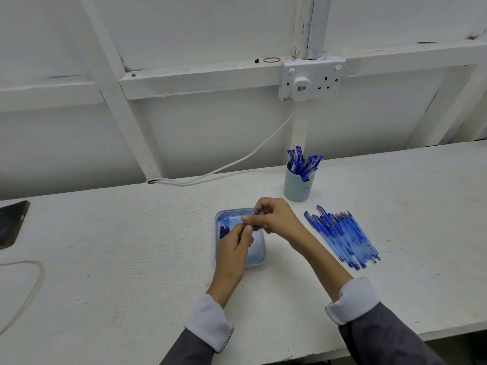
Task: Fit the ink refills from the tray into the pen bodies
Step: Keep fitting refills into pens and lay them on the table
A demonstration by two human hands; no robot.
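1. Ink refills, thin blue sticks, lie left in the shallow pale-blue tray.
2. Left hand and right hand pinch a small blue pen piece above it.
3. A skewed push could bend or drop it.

The tray is light blue, rectangular and shallow, and lies flat at the centre. The ink refills, dark blue, lie bunched in its far-left corner. One pen body, mostly hidden, is pinched between the left hand and the right hand over the tray's far edge. The pen bodies, clear blue, lie side by side to the right.
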